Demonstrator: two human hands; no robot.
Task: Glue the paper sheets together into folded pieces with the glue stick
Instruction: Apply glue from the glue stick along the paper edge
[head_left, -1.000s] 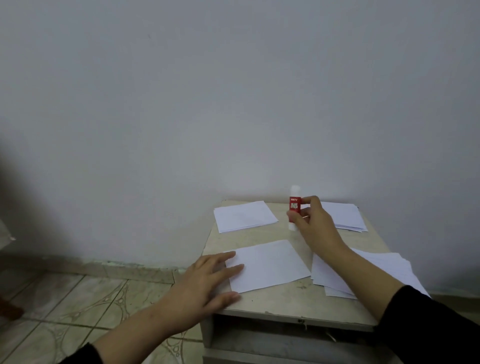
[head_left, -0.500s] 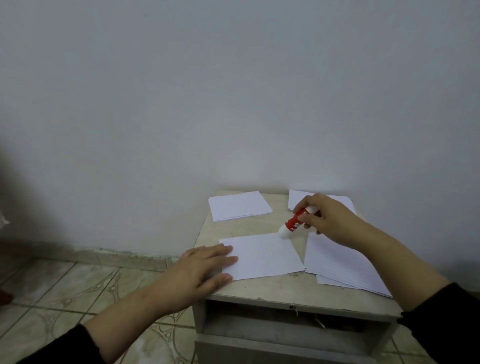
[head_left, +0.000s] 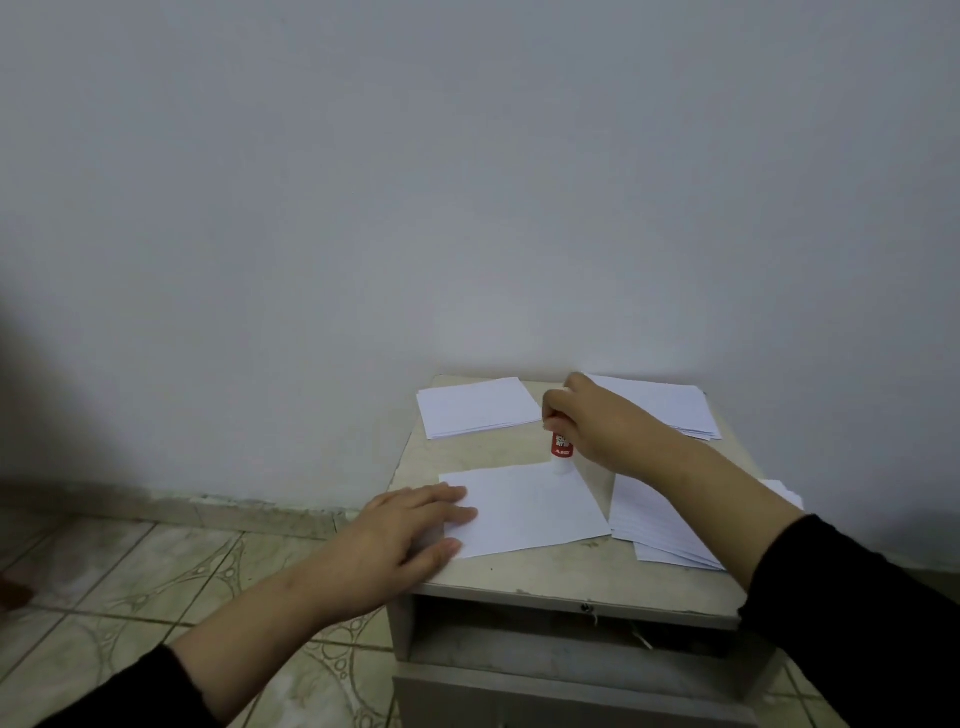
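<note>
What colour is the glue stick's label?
Red with white lettering, on the glue stick that the right hand holds; its lower end is white. The head view shows it.

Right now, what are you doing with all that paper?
A person is gluing paper on a small table. The right hand holds a red glue stick upright, its white end down at the far edge of the front sheet. The left hand lies flat on that sheet's left edge. More paper stacks lie at the back left, back right and right.
</note>
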